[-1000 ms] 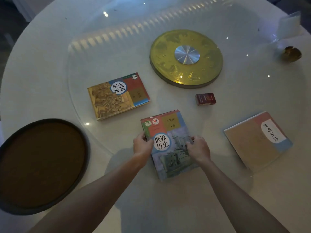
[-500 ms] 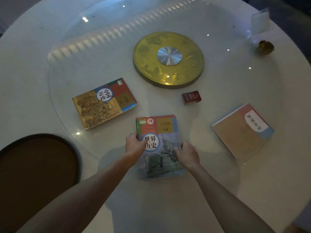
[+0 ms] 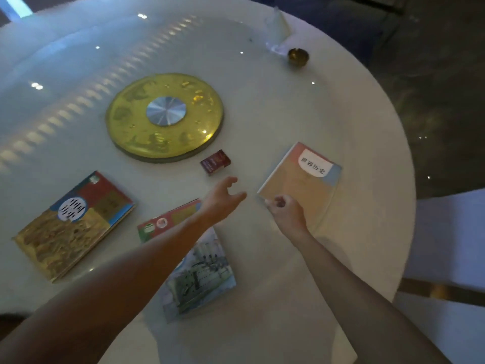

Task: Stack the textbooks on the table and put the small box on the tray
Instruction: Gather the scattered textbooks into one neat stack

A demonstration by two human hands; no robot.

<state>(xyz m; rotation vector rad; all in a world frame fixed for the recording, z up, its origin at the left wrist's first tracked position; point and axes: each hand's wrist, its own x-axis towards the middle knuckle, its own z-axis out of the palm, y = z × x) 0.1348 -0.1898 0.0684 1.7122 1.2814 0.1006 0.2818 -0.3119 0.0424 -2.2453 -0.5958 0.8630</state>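
Three textbooks lie apart on the round white table (image 3: 262,298). The orange textbook (image 3: 307,187) is at the right, and my right hand (image 3: 287,215) has its fingers curled onto its near left corner. My left hand (image 3: 223,197) hovers open just left of that corner, fingers spread, holding nothing. The blue textbook with a ship picture (image 3: 202,274) lies flat under my left forearm, partly hidden. Farther left rests the yellow textbook (image 3: 70,227). The small red box (image 3: 215,162) sits just beyond my left hand. Only a dark sliver at the bottom left edge may be the tray.
A golden disc with a silver centre (image 3: 165,116) fills the middle of the glass turntable. A small brass bowl (image 3: 298,57) and a clear card stand (image 3: 277,27) sit at the far right. The table's right edge drops to a dark floor; a white chair (image 3: 446,237) stands beside it.
Both hands have let go of the blue textbook and moved right to the orange one. The view has swung right, so the tray has almost left the frame.
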